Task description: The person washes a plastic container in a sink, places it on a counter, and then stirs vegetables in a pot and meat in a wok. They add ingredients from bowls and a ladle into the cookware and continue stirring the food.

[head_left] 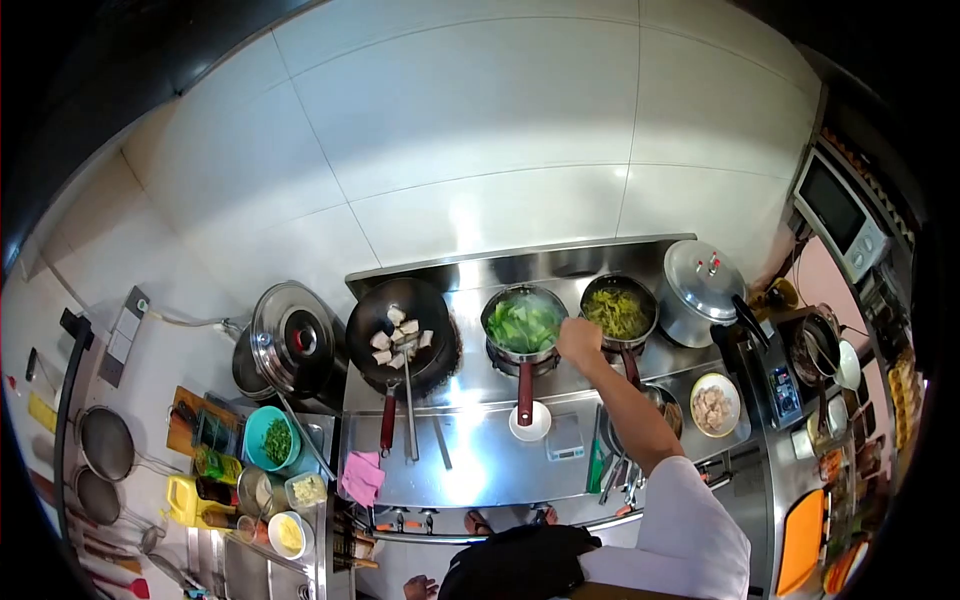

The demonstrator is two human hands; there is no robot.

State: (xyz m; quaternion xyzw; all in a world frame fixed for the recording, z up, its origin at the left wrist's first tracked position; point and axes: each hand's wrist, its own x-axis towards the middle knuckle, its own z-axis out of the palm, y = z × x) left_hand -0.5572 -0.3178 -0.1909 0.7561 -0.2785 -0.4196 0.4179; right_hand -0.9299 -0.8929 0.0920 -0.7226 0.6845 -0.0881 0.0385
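**A:** White tiled wall, steel worktop [480, 455]. Where's the right hand [579, 339]?

**B:** At the right rim of the saucepan of greens [523, 325], on the middle burner. The fingers are bunched downward, and I cannot tell if they pinch anything. The red handle [525, 392] points near, within reach.

**A:** Left hand [418, 587]?

**B:** Low at the near edge, grip unclear.

No text, brand or number can be read anywhere in the frame. The display panel [783, 388] on the black appliance at right and the labels on the bottles [195, 498] at lower left are too small and blurred.
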